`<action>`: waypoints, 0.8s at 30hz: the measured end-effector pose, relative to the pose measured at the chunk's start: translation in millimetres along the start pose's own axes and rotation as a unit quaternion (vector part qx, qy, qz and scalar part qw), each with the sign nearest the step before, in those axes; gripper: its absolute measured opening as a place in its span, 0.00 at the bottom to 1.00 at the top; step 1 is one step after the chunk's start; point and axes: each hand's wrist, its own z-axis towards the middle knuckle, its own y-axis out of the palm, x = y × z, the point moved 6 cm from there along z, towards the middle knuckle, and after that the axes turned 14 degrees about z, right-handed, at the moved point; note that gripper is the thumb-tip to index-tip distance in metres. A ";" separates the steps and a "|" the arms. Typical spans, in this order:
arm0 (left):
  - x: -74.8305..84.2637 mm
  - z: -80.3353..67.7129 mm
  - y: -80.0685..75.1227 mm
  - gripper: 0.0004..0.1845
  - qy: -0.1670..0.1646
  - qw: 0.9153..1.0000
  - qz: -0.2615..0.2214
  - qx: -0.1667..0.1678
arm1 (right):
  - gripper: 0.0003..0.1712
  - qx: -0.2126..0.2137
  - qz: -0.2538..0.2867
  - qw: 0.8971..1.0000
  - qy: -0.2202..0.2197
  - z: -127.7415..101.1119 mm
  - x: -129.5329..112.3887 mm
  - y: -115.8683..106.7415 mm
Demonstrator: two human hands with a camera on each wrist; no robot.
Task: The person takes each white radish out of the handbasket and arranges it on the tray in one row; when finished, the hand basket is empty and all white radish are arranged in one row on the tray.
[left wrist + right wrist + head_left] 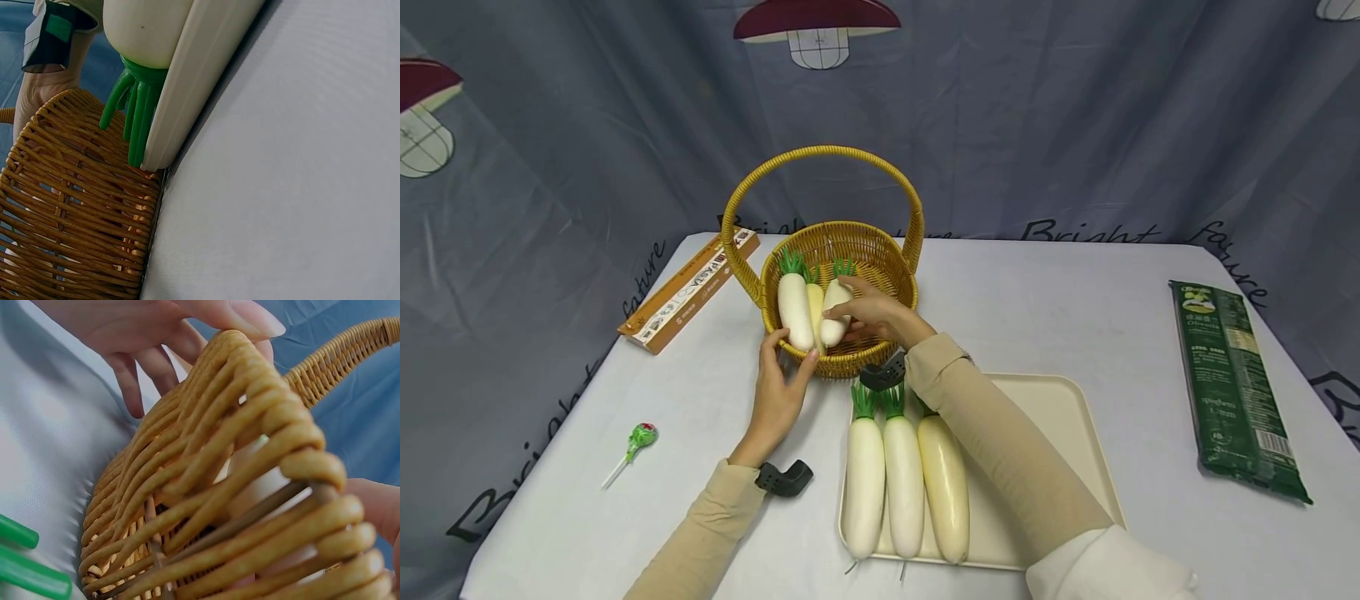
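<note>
A wicker basket (891, 279) with a tall handle holds several toy white radishes with green tops. Inside it, my right hand (874, 312) grips the rightmost white radish (833, 323). Beside that one lie a yellowish radish (815, 302) and another white radish (794, 310). My left hand (777, 400) touches the basket's front-left rim, fingers spread, with the thumb over the edge in the right wrist view. A cream tray (1045, 400) in front carries two white radishes (865, 483) and a yellowish one (945, 492), partly under my right forearm.
A brown pasta box (691, 290) lies left of the basket. Nearer on the left is a green lollipop (642, 436). A green spaghetti packet (1236, 387) lies at the table's right side. Behind the white table hangs a grey-blue curtain (1037, 125).
</note>
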 end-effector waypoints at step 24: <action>-1.2 -0.5 0.5 0.31 -0.005 1.000 0.009 -0.003 | 0.36 -0.055 -0.019 0.998 -0.002 -5.0 -0.1 4.8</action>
